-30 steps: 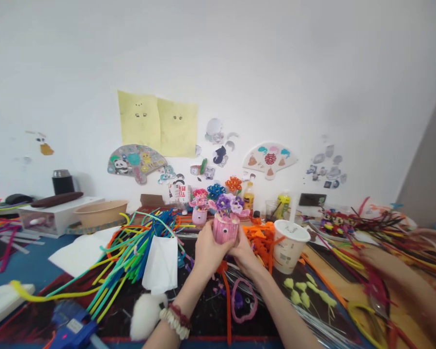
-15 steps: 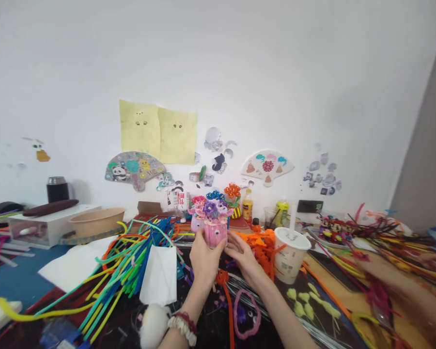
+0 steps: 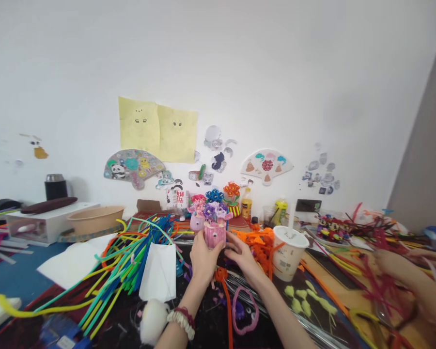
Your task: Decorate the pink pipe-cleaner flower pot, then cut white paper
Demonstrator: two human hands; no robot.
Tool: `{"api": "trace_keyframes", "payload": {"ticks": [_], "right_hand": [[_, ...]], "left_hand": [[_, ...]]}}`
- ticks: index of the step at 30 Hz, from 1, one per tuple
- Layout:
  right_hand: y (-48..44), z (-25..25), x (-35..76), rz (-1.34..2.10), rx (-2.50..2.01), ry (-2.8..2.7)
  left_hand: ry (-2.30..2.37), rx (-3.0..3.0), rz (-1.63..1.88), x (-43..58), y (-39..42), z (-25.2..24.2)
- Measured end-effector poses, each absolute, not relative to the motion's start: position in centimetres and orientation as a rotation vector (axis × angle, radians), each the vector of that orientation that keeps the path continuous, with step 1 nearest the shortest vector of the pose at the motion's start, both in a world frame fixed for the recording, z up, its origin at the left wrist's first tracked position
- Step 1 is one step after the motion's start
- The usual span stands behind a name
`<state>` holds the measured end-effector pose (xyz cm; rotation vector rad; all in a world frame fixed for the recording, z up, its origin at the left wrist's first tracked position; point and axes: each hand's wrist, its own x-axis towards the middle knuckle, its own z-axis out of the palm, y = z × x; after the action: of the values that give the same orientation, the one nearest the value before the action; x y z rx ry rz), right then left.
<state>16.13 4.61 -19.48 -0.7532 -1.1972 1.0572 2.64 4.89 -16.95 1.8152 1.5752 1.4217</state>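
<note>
Between my hands is a small pink pipe-cleaner flowerpot [image 3: 214, 236] with a googly eye on its front and purple and lilac flowers [image 3: 215, 212] on top. My left hand [image 3: 204, 257] wraps its left side and bottom, thumb across the lower front. Curled around the right side is my right hand [image 3: 244, 258], its fingertips at the pot and partly hidden behind it. A similar pink pot [image 3: 196, 223] with pink flowers stands just behind. Below my hands lie a pink pipe-cleaner loop [image 3: 236, 317] and an orange pipe cleaner [image 3: 228, 310].
Bundled pipe cleaners [image 3: 131, 266] and a white packet [image 3: 158, 271] lie left. Right are orange pipe-cleaner pieces [image 3: 261, 247], a paper cup [image 3: 288, 254] with a straw, and pale green pieces [image 3: 305, 303]. Another person's hand [image 3: 396, 266] works at far right. A white ball [image 3: 153, 322] sits near my left wrist.
The flowerpot stays in my hands and has barely shifted. At the far right, the other person's hands and the dark pink strands have moved.
</note>
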Motion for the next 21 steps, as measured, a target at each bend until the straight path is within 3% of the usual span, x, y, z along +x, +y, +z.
{"api": "trace_keyframes", "payload": {"ticks": [21], "right_hand": [[4.3, -18.1, 16.3, 1.028, -0.732, -1.064]], "left_hand": [[1.014, 1.704, 1.517, 3.0, 5.0, -17.3]]}}
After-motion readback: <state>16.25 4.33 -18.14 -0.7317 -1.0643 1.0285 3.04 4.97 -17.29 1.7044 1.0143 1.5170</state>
